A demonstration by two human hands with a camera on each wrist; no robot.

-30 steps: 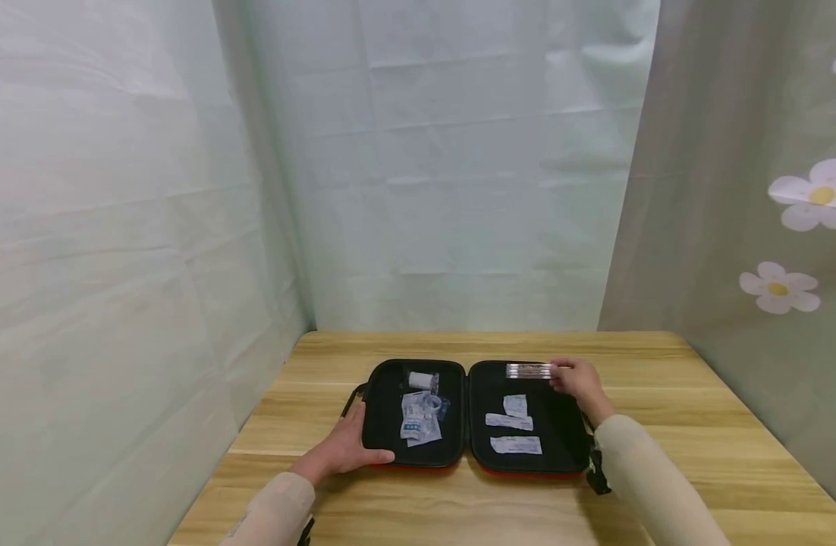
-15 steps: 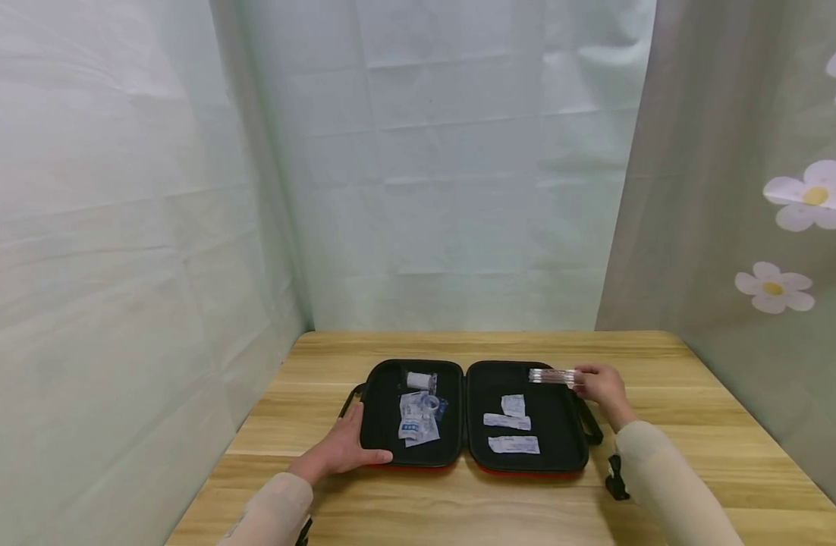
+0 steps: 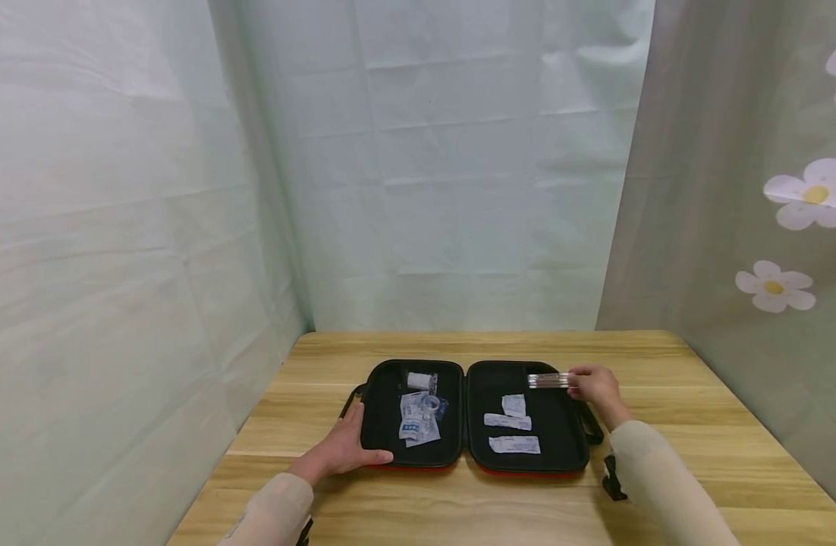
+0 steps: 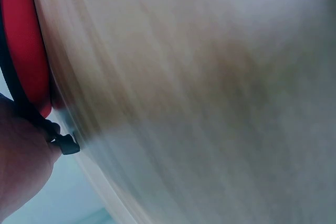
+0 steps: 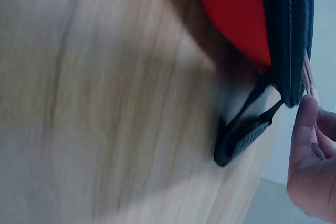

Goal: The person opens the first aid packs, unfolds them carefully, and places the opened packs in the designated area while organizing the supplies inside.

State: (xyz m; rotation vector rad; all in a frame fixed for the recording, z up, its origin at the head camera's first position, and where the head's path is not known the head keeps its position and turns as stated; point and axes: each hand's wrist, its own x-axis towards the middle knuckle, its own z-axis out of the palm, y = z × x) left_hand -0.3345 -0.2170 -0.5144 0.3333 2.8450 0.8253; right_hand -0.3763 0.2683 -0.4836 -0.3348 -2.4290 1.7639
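Note:
A zip case (image 3: 560, 434), black inside and red outside, lies unfolded on the table with its two halves side by side. My left hand (image 3: 346, 446) rests on the left half's edge, fingers along the side and thumb stretched over the front rim. Between thumb and fingers my right hand (image 3: 597, 388) pinches a slim clear packet of thin brownish sticks (image 3: 549, 381) over the far right corner. In the right wrist view the packet (image 5: 308, 77) sits against the case's rim. Three white paper sachets (image 3: 515, 445) lie in the right half.
Inside the left half are a white roll in clear wrap (image 3: 419, 381), a clear tape roll (image 3: 431, 404) and white printed sachets (image 3: 411, 428). A black handle (image 5: 239, 142) sticks out from the right side. The wooden table (image 3: 527, 508) meets pale curtains behind and beside it.
The right hand has carried the packet rightward to the case's far right corner, then slightly back left. The left hand stays on the left edge.

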